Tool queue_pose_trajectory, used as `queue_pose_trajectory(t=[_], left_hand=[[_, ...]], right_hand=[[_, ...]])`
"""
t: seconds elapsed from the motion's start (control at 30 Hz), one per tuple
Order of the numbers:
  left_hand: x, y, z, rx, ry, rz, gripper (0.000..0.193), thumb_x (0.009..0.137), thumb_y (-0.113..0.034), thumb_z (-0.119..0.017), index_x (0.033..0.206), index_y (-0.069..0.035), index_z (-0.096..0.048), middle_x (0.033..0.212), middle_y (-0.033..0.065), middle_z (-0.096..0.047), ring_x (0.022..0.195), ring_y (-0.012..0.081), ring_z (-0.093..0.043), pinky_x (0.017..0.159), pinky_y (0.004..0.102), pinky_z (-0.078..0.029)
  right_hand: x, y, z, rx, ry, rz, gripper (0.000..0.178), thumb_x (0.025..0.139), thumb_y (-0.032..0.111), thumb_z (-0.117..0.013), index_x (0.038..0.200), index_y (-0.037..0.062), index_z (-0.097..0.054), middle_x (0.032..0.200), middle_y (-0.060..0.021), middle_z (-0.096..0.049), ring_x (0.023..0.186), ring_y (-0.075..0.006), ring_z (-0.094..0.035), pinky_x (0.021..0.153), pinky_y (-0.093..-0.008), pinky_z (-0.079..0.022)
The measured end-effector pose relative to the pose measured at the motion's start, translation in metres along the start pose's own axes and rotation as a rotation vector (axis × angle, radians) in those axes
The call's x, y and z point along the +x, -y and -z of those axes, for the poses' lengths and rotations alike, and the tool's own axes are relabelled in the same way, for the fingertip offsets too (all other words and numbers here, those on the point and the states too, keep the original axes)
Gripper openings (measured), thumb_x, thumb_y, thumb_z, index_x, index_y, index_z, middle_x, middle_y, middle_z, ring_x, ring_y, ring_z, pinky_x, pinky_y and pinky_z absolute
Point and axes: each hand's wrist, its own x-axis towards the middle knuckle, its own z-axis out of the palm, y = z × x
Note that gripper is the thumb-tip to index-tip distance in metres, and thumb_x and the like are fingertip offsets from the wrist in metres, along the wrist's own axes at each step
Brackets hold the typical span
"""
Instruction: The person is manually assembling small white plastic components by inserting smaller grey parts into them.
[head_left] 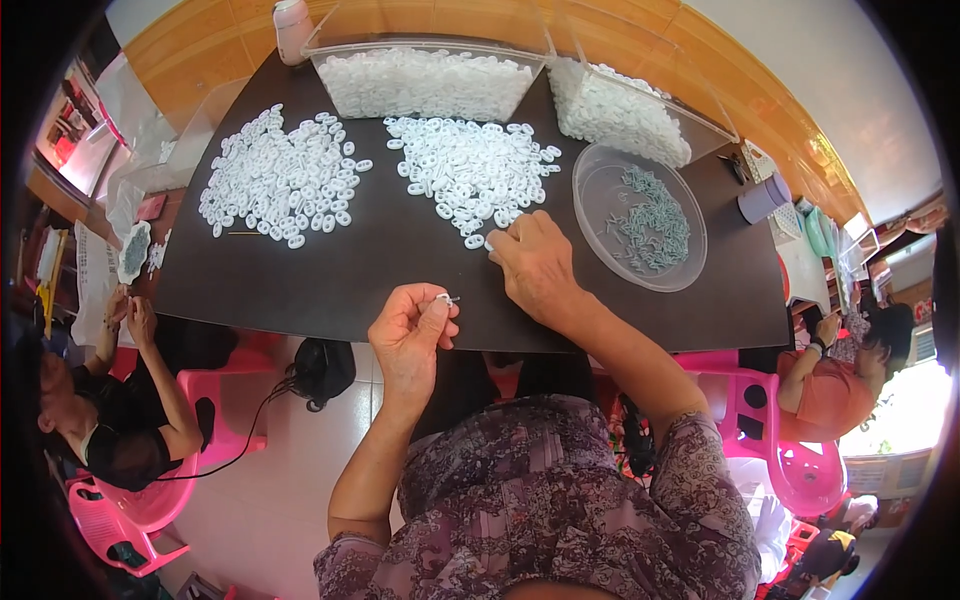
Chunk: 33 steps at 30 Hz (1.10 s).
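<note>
My left hand [412,330] is closed in a pinch above the table's near edge. Between its thumb and fingers sits a small white plastic piece [444,298], with a thin dark screw-like tip poking out of it. My right hand [537,268] reaches to the near tip of the middle pile of white oval pieces [475,170], each with two holes. Its thumb and fingertips close down at a white oval piece [490,243], partly hidden by the fingers. Right of that hand, a round clear tray [590,240] holds many small grey-green screws [655,220].
Another pile of white ovals [280,175] lies at left, a thin yellowish stick [243,233] beside it. Two clear bins [425,45] [640,60] full of white pieces stand at the back. A purple-grey cup [763,198] is at right. People sit on both sides.
</note>
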Motion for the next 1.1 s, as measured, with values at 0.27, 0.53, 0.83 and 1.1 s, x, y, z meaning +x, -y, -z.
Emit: queue_pose_trajectory(t=[0.27,0.53,0.83,1.1], left_hand=[[0.0,0.0,0.002,-0.007,0.007,-0.008,0.01,0.088,-0.007,-0.059,0.092,0.002,-0.058,0.077,0.0069,-0.062,0.059,0.0092,-0.054,0.051,0.0212,-0.044],[0.0,0.001,0.002,0.002,0.003,-0.021,0.01,0.088,-0.008,-0.059,0.092,0.001,-0.059,0.077,0.007,-0.062,0.059,0.0097,-0.055,0.051,0.0212,-0.044],[-0.001,0.0,0.0,0.003,-0.006,-0.018,0.01,0.088,-0.008,-0.059,0.093,0.001,-0.059,0.077,0.0068,-0.062,0.059,0.0094,-0.055,0.05,0.0213,-0.044],[-0.006,-0.004,-0.003,-0.001,0.003,-0.045,0.016,0.088,-0.006,-0.058,0.102,0.003,-0.06,0.078,0.0087,-0.063,0.061,0.0108,-0.057,0.053,0.0218,-0.046]], right_hand=[[-0.011,0.002,0.014,-0.01,0.1,0.038,0.023,0.063,-0.003,-0.062,0.082,0.0087,-0.064,0.072,-0.0055,-0.048,0.071,-0.0236,-0.049,0.058,-0.0346,-0.04],[-0.016,0.011,0.018,0.155,0.072,-0.083,0.019,0.068,0.002,-0.068,0.085,0.0068,-0.065,0.075,-0.0075,-0.051,0.074,-0.0254,-0.051,0.061,-0.036,-0.042],[-0.022,0.011,0.017,0.254,0.019,-0.179,0.018,0.068,-0.001,-0.066,0.084,0.0064,-0.063,0.074,-0.0095,-0.053,0.074,-0.0274,-0.051,0.065,-0.037,-0.042],[-0.017,0.027,0.026,0.888,0.206,-0.505,0.012,0.081,0.002,-0.061,0.093,0.0009,-0.063,0.085,-0.0043,-0.062,0.082,-0.0118,-0.058,0.072,-0.0252,-0.045]])
